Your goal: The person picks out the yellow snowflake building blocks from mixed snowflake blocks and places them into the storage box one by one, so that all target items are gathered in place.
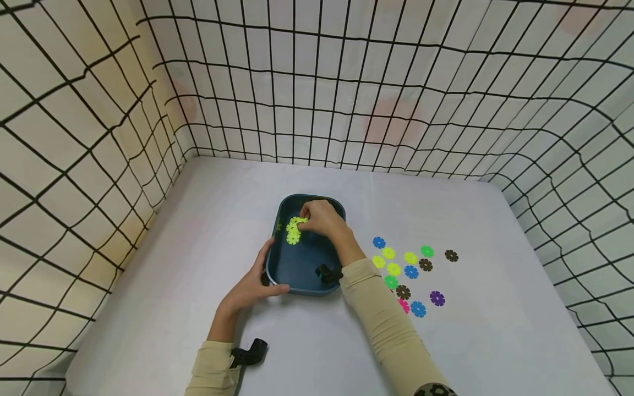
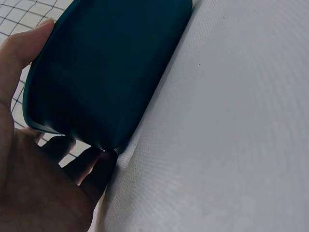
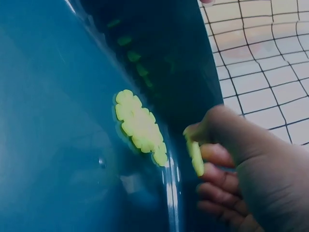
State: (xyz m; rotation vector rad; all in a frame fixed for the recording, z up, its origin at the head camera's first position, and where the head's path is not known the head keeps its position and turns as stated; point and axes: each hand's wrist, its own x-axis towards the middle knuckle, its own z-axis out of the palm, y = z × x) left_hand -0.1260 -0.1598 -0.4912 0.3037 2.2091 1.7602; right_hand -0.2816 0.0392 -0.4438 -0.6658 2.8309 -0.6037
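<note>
A dark blue plastic tray stands on the white surface. My left hand holds its near left corner, fingers along the left wall and thumb at the front edge. Over the far part of the tray, my right hand pinches a yellow snowflake disc between thumb and fingers, tilted on edge in the right wrist view. Several yellow snowflake discs lie together on the tray floor, near its left wall. How many overlap there is hard to tell.
Loose snowflake discs in blue, yellow, green, brown, pink and purple are scattered on the white table right of the tray. Black wire mesh encloses the back and both sides. Wrist cameras are strapped to both arms.
</note>
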